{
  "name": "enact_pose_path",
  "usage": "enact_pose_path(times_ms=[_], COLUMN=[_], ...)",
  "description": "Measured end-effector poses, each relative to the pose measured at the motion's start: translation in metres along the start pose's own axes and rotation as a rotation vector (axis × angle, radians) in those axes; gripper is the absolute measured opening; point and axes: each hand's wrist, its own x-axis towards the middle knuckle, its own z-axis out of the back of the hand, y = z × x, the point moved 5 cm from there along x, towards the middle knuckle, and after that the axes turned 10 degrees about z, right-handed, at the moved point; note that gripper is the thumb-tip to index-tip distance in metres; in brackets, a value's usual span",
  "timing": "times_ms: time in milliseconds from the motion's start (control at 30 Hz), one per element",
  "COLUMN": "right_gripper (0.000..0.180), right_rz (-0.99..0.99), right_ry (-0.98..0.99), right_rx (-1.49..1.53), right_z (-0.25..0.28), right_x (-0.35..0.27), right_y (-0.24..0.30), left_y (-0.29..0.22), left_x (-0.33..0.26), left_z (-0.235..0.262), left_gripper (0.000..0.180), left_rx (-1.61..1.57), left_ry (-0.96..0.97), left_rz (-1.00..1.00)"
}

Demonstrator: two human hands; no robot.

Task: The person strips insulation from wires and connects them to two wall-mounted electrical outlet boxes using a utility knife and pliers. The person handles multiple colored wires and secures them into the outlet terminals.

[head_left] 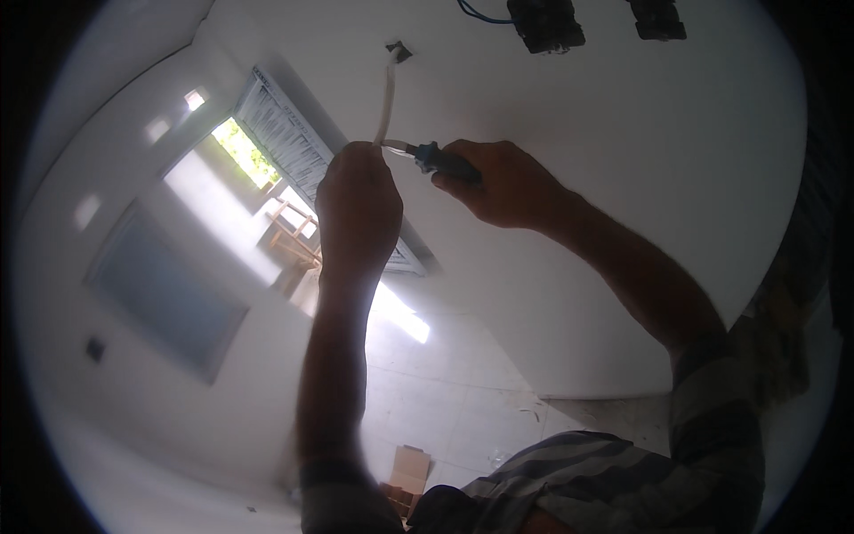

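The left hand (358,209) pinches the free end of a white sheathed cable (386,102), fingers pressed together. Just right of it, the right hand (503,182) is clenched around a dark blue-handled tool (442,162) whose tip meets the cable. Beyond, the cable enters a small hole (398,51) in the white wall (623,133).

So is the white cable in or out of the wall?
Out: the white cable hangs from a small wall hole, its end held between both hands.

Cable (386,102) hangs from wall hole (398,51), apparently left of boxes (545,24).
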Motion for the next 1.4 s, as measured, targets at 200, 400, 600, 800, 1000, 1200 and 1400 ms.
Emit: enact_pose_path(times_ms=[200, 400, 600, 800, 1000, 1200, 1400], right_gripper=[0.029, 0.023, 0.023, 0.032, 0.03, 0.035, 0.025], right_rz=[-0.035, 0.024, 0.09, 0.025, 0.025, -0.01, -0.086], right_ry=[0.021, -0.057, -0.11, -0.031, -0.062, -0.128, 0.063], right_rx=[0.054, 0.177, 0.229, 0.177, 0.213, 0.279, 0.285], right_z=[-0.009, -0.007, -0.003, 0.003, 0.001, -0.013, 0.001], right_x=[0.002, -0.004, -0.008, -0.005, -0.002, -0.003, -0.005], right_y=[0.001, 0.005, 0.002, 0.0, -0.004, -0.014, -0.016], left_y=[0.022, 0.032, 0.019, 0.02, 0.019, 0.015, 0.011], left_x=[0.009, 0.003, -0.002, -0.003, -0.005, -0.007, -0.01], left_z=[0.0, -0.017, -0.023, -0.03, -0.036, -0.041, -0.042], left_gripper=[0.029, 0.027, 0.027, 0.028, 0.029, 0.03, 0.03], left_rx=[-0.207, -1.116, -1.353, -1.518, -1.777, -1.989, -2.112], left_ry=[0.093, 0.522, 0.585, 0.673, 0.846, 0.995, 1.116], left_rz=[-0.021, 0.604, 0.735, 0.748, 0.727, 0.7, 0.693])
